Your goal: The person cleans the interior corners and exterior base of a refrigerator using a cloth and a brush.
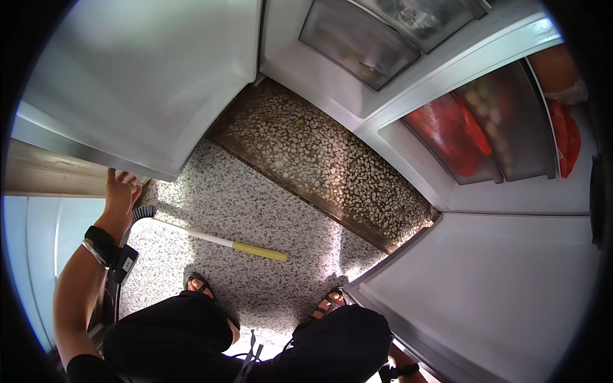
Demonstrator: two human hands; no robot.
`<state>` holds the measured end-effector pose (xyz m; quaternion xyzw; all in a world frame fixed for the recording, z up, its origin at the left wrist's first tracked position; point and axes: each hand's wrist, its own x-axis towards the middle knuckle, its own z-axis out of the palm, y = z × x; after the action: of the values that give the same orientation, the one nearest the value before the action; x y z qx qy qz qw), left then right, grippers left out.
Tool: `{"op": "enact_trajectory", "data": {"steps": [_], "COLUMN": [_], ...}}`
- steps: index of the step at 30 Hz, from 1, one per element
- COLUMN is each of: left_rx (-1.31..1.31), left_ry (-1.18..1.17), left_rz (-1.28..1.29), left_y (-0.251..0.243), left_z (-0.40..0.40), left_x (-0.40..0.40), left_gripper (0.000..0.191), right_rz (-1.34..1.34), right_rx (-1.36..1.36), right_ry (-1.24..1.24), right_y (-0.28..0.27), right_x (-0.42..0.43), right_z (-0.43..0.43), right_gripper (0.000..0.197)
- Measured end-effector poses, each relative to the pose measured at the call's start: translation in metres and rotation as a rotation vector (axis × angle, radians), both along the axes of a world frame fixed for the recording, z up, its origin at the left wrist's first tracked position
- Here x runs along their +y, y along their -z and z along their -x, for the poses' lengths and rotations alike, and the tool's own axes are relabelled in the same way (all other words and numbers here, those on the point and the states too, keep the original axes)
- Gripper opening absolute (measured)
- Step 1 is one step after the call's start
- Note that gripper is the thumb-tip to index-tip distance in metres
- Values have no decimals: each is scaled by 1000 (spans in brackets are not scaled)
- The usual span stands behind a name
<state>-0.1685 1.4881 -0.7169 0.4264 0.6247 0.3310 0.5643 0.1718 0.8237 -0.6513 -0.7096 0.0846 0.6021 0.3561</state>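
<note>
My left hand (121, 189) is raised at the left, its fingertips touching or just behind the lower edge of the left refrigerator door (158, 86), which stands swung out. The right door (483, 287) is swung out too. My right wrist and forearm show at the bottom right beside that door's outer side; the hand itself is mostly hidden by my knee and the door. Before me are clear drawers: one (359, 45) in the left compartment, and others on the right with a red bag (448, 136) and pale round items (483, 105) inside.
A long-handled brush with a yellow grip (259, 250) and dark bristles (143, 212) lies on the speckled floor (268, 210). A terrazzo ledge (311, 153) runs under the refrigerator. Another red bag (565, 136) sits at the far right. My sandaled feet stand apart between the doors.
</note>
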Motion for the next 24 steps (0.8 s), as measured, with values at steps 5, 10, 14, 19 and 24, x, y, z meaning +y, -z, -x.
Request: {"op": "enact_trajectory", "data": {"steps": [5,10,14,19,24], "left_rx": [-99,-132,-119,-41,284], "left_ry": [245,256,120,447,747], "left_rz": [-237,-262,-196,-4,81], "left_y": [-12,-28,-43,-66,-111], "left_z": [-5,-4,-33,-43,-89], "left_x": [36,35,-2,-35,-78], "left_gripper": [30,16,12,24,34], "right_rz": [-123,-264,-134,45,-126], "right_rx": [48,-134,-785,-1643,-1884], "right_ry": [-153,-337,-759,-1355,-1472], "right_y": [3,14,7,17,7], "right_x": [41,88,135,156,187], "right_z": [-14,-24,-22,-39,-60], "right_gripper": [65,68,73,82,59]}}
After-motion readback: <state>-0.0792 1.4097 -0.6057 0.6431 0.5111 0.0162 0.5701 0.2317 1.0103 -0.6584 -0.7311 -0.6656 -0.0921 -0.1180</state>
